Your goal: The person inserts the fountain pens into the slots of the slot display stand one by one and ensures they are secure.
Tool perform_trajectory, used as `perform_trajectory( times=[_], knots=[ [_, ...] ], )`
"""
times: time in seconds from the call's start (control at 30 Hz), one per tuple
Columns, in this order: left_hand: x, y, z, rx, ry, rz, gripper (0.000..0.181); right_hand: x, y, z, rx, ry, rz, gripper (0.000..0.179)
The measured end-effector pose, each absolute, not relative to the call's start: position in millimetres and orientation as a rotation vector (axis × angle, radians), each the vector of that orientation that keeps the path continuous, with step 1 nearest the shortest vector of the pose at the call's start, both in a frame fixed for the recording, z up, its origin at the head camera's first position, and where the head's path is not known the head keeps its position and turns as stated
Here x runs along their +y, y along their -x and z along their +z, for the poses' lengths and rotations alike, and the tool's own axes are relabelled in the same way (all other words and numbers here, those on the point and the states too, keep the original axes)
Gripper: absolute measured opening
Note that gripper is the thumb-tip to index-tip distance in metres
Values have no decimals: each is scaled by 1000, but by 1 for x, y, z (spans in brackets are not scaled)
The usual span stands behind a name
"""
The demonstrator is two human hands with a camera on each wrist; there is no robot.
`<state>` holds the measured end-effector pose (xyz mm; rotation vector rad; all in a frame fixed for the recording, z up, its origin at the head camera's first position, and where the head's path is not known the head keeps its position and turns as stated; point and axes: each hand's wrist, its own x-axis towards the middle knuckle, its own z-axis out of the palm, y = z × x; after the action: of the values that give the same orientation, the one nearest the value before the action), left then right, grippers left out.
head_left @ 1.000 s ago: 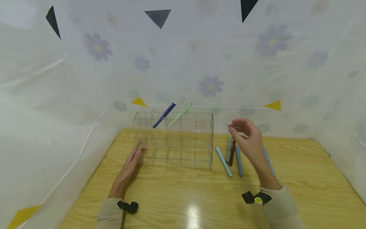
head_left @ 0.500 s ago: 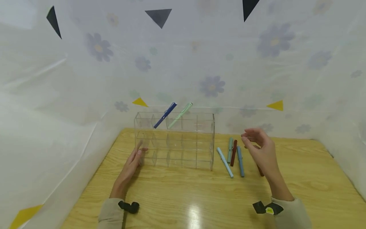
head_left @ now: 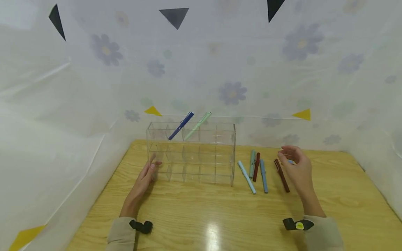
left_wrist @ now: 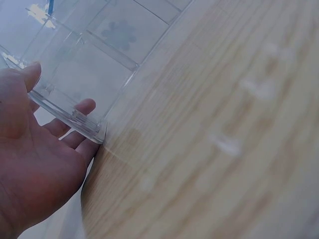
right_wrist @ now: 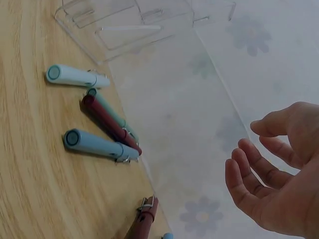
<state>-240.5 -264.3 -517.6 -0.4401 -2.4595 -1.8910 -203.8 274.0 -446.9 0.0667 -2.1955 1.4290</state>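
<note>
A clear, compartmented pen holder stands on the table. A navy blue pen and a mint green pen lean in its top row. My left hand holds the holder's left side; in the left wrist view, thumb and fingers lie around its edge. My right hand hovers, fingers loosely bent and holding nothing, above a dark brown-red pen and a blue pen mostly hidden by the hand. To their left lie a pale blue pen, grey-green pen, dark red pen and steel blue pen.
The wooden table ends at the back against a white flowered curtain, which also encloses both sides. Black and yellow triangles are fixed to the curtain. Black wrist cameras sit on both sleeves.
My right hand has moved right and slightly down, away from the left group of pens, uncovering the dark brown-red pen. My left hand and the holder stay put.
</note>
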Motion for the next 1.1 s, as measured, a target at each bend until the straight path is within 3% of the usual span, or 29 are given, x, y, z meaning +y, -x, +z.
perform_trajectory(
  times=[0.7,1.1],
  knots=[
    [-265,240,-517,-2469,441,-1863,54,320,206,-485,-2402,320,1223,41],
    [-264,240,-518,-2466,428,-1877,53,332,204,-503,-2507,336,1167,39]
  ],
)
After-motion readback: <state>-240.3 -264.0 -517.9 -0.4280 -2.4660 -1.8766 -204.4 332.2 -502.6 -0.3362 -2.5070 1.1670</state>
